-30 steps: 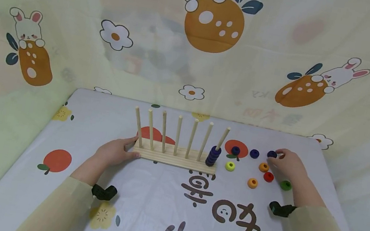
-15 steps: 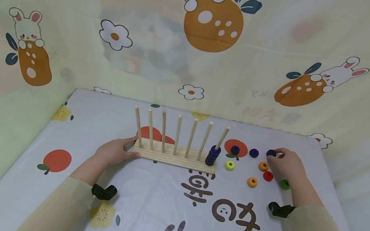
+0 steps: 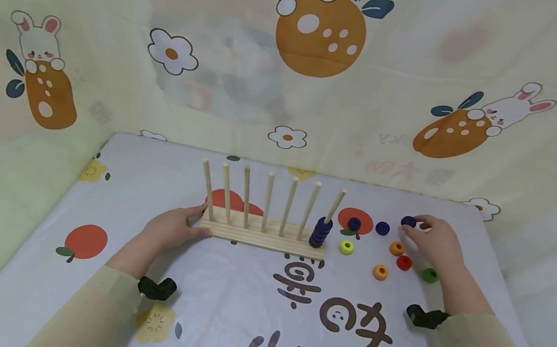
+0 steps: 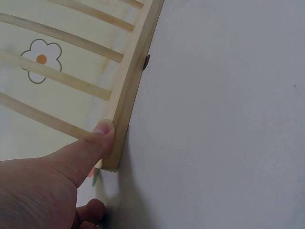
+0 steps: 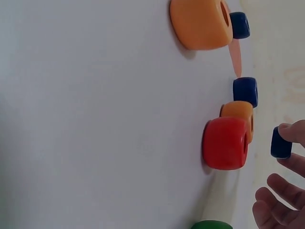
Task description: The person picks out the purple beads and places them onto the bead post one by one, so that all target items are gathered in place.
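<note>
Right hand (image 3: 435,241) pinches a small dark blue rounded bead (image 5: 281,143) between thumb and index finger, remaining fingers bent and off it; in the right wrist view the bead looks lifted from the white printed tablecloth (image 3: 212,304). Left hand (image 3: 172,228) grips the left end of a pale wooden rack (image 3: 267,240), thumb on the base's near edge; the rack stands well to the left of the pinch. Chief risk, as judged: the pinch itself. Two fingertips on a curved, smooth-looking side; an uneven squeeze or slight twist could pop the bead out and set it rolling. Its hole does not show, so its alignment cannot be told; held skewed, it could snag on any peg tip it meets. Second risk: clutter. Just nearer the person than the pinch lie an orange rounded bead (image 3: 397,248) and a red rounded bead (image 3: 404,263); a green rounded bead (image 3: 429,275) sits close by the right wrist; two loose dark blue beads (image 3: 382,228) lie left of the pinch. A low sweep of that hand could scatter them. Third: leverage. The left grip is at the end opposite the peg carrying a stack of dark blue beads (image 3: 321,233); a sideways push there could swing the base about that hold.
</note>
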Demonstrator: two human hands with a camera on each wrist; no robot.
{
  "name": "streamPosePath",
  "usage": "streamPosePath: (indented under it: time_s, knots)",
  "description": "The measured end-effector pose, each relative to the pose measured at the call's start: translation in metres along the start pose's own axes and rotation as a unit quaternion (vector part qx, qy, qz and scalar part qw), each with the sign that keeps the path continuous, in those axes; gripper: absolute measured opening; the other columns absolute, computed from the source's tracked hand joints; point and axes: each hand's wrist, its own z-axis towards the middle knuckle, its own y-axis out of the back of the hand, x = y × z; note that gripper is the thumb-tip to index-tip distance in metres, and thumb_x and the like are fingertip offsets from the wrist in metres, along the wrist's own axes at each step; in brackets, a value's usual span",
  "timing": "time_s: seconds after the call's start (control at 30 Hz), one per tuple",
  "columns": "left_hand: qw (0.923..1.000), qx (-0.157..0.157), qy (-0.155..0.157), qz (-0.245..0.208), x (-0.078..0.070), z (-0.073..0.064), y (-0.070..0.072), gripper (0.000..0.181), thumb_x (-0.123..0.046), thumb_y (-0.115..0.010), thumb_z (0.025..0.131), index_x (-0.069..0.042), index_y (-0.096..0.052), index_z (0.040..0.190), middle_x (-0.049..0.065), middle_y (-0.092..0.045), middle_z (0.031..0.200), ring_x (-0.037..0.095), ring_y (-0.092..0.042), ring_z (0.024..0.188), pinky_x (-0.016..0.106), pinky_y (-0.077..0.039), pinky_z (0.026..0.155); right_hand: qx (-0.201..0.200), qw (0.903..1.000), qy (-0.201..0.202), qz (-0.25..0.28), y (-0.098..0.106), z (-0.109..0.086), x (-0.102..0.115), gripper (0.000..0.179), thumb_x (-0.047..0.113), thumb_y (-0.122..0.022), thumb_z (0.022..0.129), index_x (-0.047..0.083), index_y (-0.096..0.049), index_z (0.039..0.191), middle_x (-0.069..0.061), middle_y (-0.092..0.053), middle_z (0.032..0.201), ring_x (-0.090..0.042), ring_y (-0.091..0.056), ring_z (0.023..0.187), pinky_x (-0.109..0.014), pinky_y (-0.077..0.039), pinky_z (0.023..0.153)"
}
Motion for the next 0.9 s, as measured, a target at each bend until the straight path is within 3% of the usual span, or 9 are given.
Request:
streamPosePath:
  time_s: [0.4, 0.9]
  knots:
    - [1.0000, -0.005, -0.005, -0.004, 0.001, 0.003, -0.001, 0.081, -0.055, -0.068, 0.089, -0.027, -0.032, 0.156, 0.020, -0.046, 0.148, 0.042, -0.040, 0.137, 0.060, -0.036, 0.106, -0.041, 0.9984, 0.039, 0.005, 0.002, -0.016, 0.016, 0.060, 0.042, -0.065, 0.095, -0.002, -0.052, 0.134, -0.027, -0.052, 0.120, -0.043, -0.048, 0.107, -0.054, -0.049, 0.086]
    - [1.0000, -0.002, 0.007, 0.000, 0.000, 0.000, 0.000, 0.080, -0.053, -0.067, 0.089, -0.028, -0.031, 0.156, 0.021, -0.046, 0.149, 0.040, -0.040, 0.137, 0.059, -0.036, 0.107, -0.074, 0.9945, 0.064, 0.039, -0.006, -0.038, 0.043, 0.071, 0.061, -0.060, 0.091, 0.004, -0.056, 0.133, -0.022, -0.052, 0.126, -0.039, -0.049, 0.113, -0.050, -0.052, 0.083]
